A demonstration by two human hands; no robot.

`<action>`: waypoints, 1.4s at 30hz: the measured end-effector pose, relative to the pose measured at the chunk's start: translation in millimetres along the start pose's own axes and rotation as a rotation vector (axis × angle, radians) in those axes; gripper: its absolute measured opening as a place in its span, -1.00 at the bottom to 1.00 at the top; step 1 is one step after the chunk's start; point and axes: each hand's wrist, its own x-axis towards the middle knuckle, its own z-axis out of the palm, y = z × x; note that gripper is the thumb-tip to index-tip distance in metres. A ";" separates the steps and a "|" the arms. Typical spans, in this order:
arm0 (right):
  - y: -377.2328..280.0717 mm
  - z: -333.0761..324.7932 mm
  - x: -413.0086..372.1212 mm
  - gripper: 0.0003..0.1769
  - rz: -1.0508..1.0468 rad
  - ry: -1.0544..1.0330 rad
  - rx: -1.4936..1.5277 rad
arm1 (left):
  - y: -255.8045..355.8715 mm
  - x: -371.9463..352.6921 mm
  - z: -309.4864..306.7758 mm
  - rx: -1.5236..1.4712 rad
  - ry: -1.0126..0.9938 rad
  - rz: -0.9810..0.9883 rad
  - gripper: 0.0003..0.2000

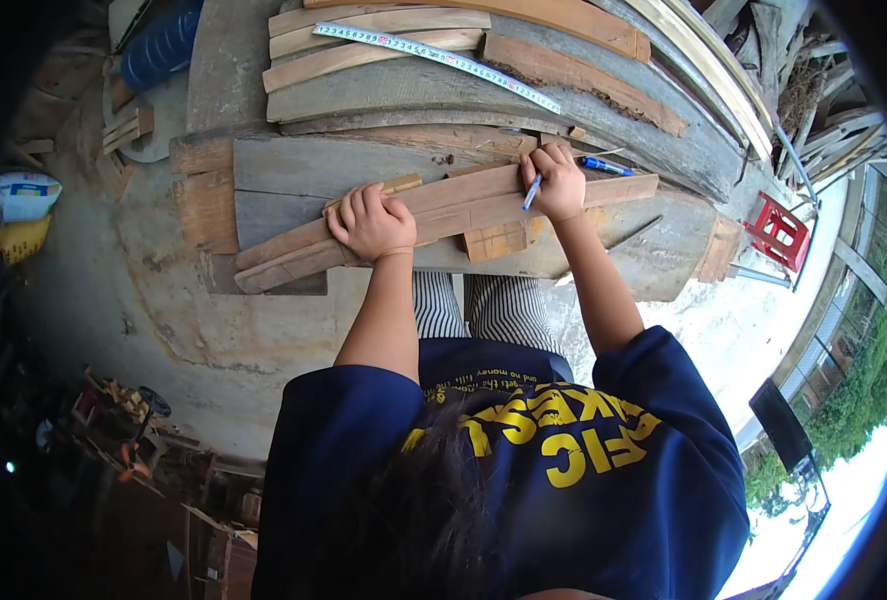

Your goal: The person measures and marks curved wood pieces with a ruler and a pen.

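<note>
Two long wooden strips lie side by side across the workbench; the near wooden strip (453,217) and the far wooden strip (463,188) slant up to the right. My left hand (373,222) is closed over them left of centre, fingers curled across the far edge beside a small wood block (401,184). A blue pen (532,192) is pinched in my right hand (556,182), which rests on the strips toward their right part. Just right of that hand lies a blue marker (606,167). Another wood block (496,241) shows under the strips.
Beyond the strips, a white measuring tape (433,60) lies over several curved boards (383,100). A thin dark rod (635,232) lies at the bench's right. A red plastic stool (778,232) stands further right, and a blue water bottle (160,48) is at upper left.
</note>
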 end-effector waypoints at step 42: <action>21.8 16.3 275.6 -0.06 -0.001 -0.493 -0.260 | 2.8 9.6 -15.3 -0.074 -0.141 0.024 -0.86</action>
